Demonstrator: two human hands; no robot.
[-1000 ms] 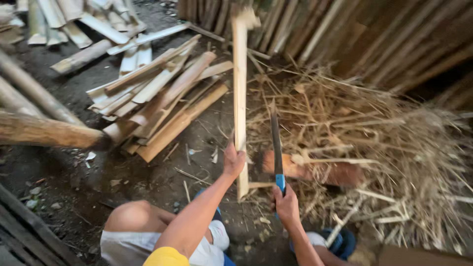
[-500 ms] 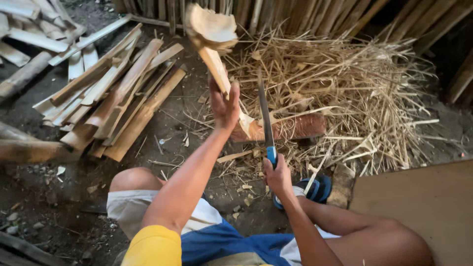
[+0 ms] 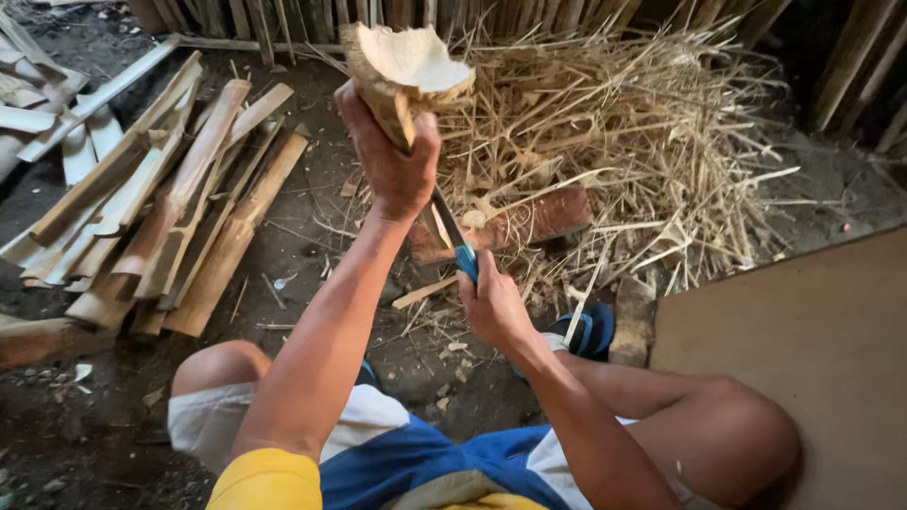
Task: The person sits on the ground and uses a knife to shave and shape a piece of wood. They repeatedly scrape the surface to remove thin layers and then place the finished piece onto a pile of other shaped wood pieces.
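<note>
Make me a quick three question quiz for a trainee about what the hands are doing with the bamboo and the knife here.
1. True or false: the left hand grips the split bamboo piece with its cut end raised toward the camera.
2. Which hand holds the blue-handled knife? A) left B) right C) neither
3. Fill in: the stack of split slats lies on the ground to the person's ____ side.

Key
1. True.
2. B: the right hand closes round the blue handle, blade pointing up toward the bamboo.
3. Left; the pile of straw-like shavings lies ahead and to the right.
</note>
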